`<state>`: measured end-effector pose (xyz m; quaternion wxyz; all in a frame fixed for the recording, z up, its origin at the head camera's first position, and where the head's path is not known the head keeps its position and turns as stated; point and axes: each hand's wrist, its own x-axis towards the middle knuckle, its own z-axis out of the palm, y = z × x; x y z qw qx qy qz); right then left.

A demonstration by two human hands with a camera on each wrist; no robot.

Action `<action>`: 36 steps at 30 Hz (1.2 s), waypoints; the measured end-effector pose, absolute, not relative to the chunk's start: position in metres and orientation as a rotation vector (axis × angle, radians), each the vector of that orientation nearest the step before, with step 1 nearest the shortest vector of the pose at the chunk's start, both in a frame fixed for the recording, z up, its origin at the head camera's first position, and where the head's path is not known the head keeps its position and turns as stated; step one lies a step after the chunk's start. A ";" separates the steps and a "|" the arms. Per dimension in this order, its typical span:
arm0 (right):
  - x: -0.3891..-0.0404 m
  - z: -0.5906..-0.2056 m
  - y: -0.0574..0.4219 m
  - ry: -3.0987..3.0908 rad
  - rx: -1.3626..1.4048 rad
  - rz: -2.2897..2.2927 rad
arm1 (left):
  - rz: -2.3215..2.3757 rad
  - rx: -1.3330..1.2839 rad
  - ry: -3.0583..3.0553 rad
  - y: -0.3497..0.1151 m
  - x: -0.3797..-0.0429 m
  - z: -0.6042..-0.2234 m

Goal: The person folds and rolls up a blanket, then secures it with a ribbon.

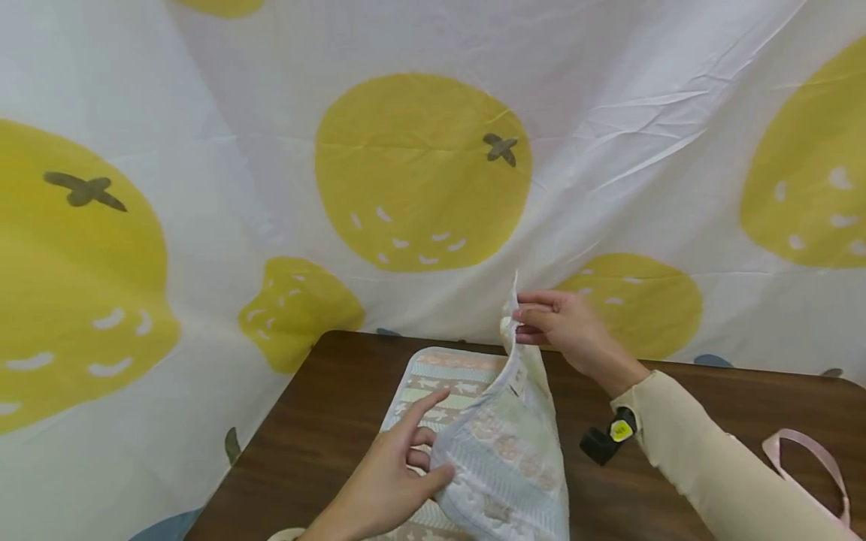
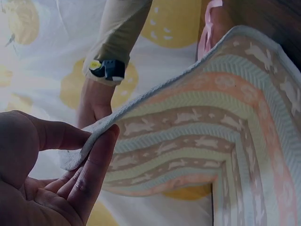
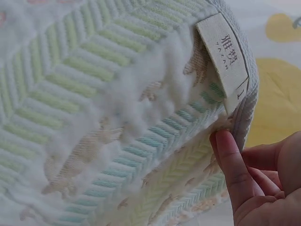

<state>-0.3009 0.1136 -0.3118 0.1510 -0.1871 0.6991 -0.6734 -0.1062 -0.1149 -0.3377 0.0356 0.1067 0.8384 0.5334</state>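
Note:
A striped towel (image 1: 514, 443) with a pale blue hem is lifted off the table in front of me, its pale side facing me. Beneath it, a section patterned with brown, green and peach stripes lies flat. My right hand (image 1: 564, 327) pinches the upper hem, close below a sewn-on cloth label (image 3: 223, 56). Lower down, my left hand (image 1: 386, 473) holds the near edge between thumb and finger. The left wrist view shows the rabbit-patterned side of the towel (image 2: 188, 117) stretching away from the pinched hem.
The dark brown wooden table (image 1: 291, 436) ends at a white curtain (image 1: 237, 188) printed with yellow fruit. A pink strap (image 1: 812, 451) curves at the right. A black band with a yellow tag (image 1: 620, 430) sits on the right wrist.

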 end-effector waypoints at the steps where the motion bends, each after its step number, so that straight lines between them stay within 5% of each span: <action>1: -0.301 -0.312 0.109 1.999 -0.535 -1.938 | 1.634 0.316 2.580 -0.118 -0.106 -0.337; 36: -0.300 -0.359 0.024 1.977 -0.433 -2.046 | 1.307 0.073 2.688 -0.191 -0.091 -0.360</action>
